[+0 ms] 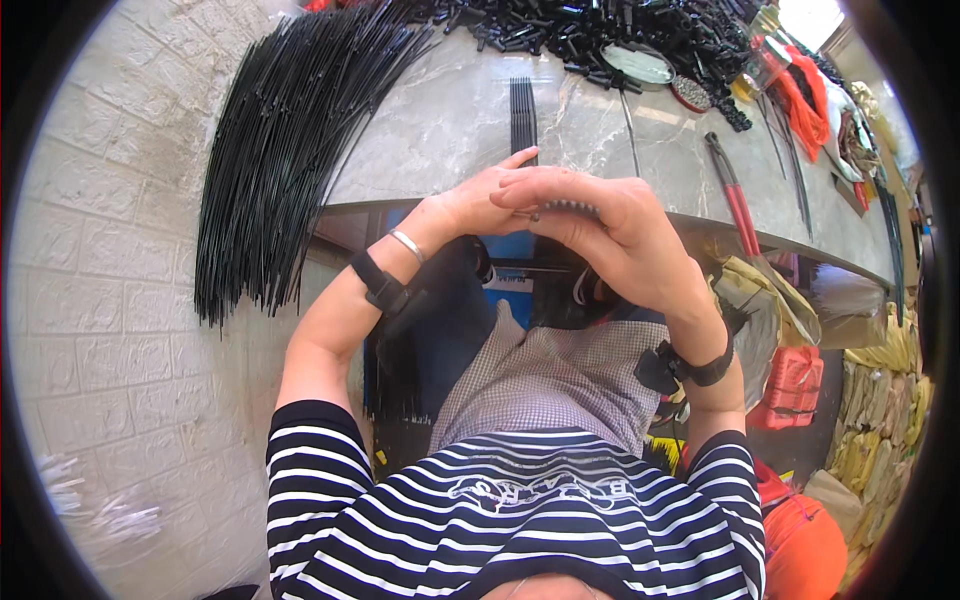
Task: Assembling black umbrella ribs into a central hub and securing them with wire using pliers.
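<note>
My left hand [478, 203] and my right hand [625, 225] meet at the table's near edge. Between the curved fingers and thumb of my right hand is a row of small black beaded pieces [572, 208]; their kind is unclear. My left fingers are bent in toward the same spot, partly covered by the right hand, and one finger stretches over the near end of a flat row of thin black rods [522, 110]. What my left fingers grip is hidden. A small metallic tip [535, 217] shows by my right thumb.
A big sheaf of thin black rods [285, 160] hangs over the table's left edge. Small black tubular parts [570, 35] are heaped at the back, beside a round pale dish [638, 65]. Red-handled cutters [737, 205] lie at right on the grey marbled table [440, 120].
</note>
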Motion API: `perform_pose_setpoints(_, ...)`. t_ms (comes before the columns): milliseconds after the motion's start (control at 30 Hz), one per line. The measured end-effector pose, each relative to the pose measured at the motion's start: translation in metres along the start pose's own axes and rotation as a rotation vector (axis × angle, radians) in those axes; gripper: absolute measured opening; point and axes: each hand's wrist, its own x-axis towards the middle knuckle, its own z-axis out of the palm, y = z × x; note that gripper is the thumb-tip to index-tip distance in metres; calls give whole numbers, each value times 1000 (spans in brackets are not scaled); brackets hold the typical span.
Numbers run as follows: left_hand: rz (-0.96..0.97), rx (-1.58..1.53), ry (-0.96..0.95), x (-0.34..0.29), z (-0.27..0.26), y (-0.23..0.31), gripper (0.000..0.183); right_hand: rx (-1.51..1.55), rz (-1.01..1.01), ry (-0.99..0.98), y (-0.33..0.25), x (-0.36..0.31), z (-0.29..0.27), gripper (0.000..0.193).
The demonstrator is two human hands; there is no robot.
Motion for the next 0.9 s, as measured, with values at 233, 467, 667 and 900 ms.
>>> perform_pose_setpoints(233, 133, -54, 42, 2, -4, 7, 46, 27, -28, 10, -18, 0, -5, 23)
perform_pose_setpoints(467, 12, -134, 4, 0, 2, -1, 47, -47, -151, 70, -13, 6, -1, 13)
perform_pose_setpoints(667, -25, -252, 121, 1, -23, 51, 36, -53, -93, 96, -7, 8, -5, 16)
perform_pose_setpoints(900, -132, -556, 261, -7, -51, 95, 27, -62, -121, 153, -9, 16, 0, 17)
